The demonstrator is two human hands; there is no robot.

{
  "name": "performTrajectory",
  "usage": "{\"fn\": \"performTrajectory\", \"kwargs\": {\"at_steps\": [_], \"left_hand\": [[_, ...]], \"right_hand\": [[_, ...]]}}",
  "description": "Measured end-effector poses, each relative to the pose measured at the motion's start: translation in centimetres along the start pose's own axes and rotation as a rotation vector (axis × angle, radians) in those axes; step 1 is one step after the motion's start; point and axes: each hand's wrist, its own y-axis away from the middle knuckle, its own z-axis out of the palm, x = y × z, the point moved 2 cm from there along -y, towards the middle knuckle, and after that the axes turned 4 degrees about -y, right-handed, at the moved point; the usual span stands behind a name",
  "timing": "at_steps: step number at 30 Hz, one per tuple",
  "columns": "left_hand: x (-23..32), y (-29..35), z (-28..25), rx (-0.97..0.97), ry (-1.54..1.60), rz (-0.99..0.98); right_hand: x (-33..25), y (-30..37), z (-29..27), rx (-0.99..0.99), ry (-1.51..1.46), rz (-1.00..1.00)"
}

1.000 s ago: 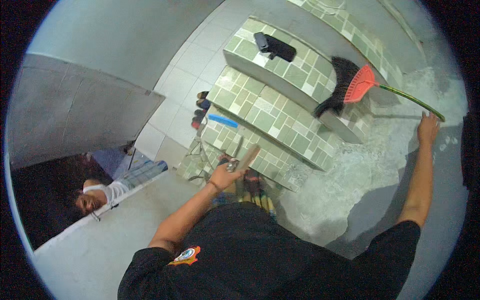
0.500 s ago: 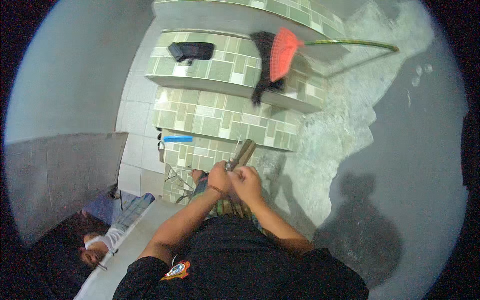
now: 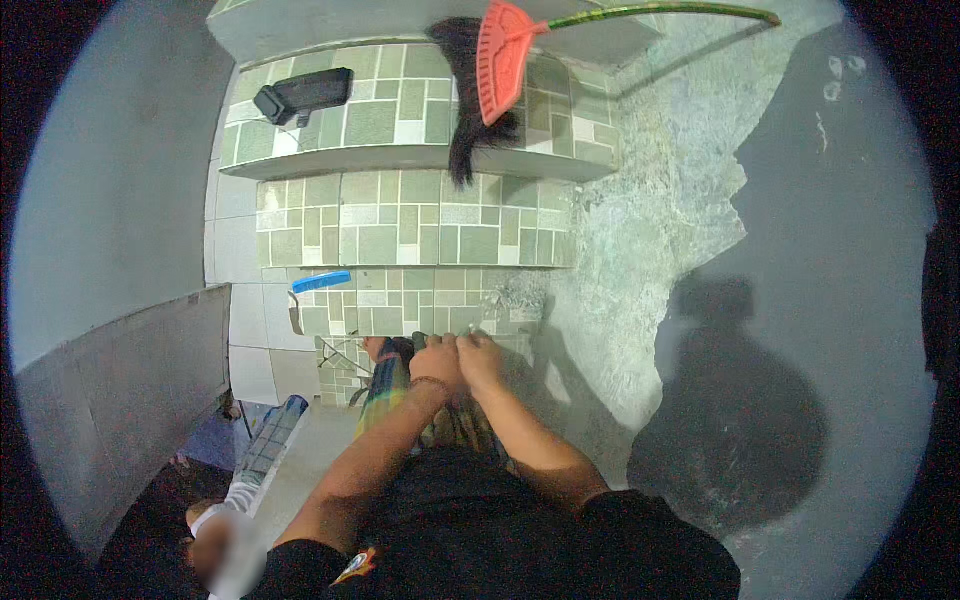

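Note:
My left hand point(image 3: 437, 367) and my right hand point(image 3: 480, 362) are side by side in front of my waist, touching or almost touching. Both have curled fingers and are closed. A small dark end point(image 3: 420, 341) pokes out by the left hand's fingers, and a small pale bit shows above the right hand. The rest of what they hold is hidden. Beyond the hands, a narrow blue bar point(image 3: 322, 282) lies on the lowest tiled step, beside a dark strip point(image 3: 296, 313).
Green-tiled steps point(image 3: 390, 218) rise ahead. A broom with a red-orange head point(image 3: 503, 62) and black bristles lies across the upper ones, near a black device point(image 3: 305, 93). A grey wall point(image 3: 830, 250) stands right. Another person point(image 3: 225, 520) is at lower left.
The long olive-brown thing that stuck out beyond my hands is no longer visible. My right hand has drawn down and in beside the left. The steps and broom have shifted left in view.

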Motion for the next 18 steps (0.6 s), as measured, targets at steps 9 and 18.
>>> {"fn": "performTrajectory", "kwargs": {"at_steps": [9,18], "left_hand": [[-6.1,1.9,2.0,-0.066,0.250,-0.064],[-18.1,7.2,6.3,0.081,0.339,-0.368]], "right_hand": [[0.8,-14.7,-9.7,-0.025,-0.420,-0.130],[-5.7,-29.4,-17.5,0.241,0.676,-0.339]]}}
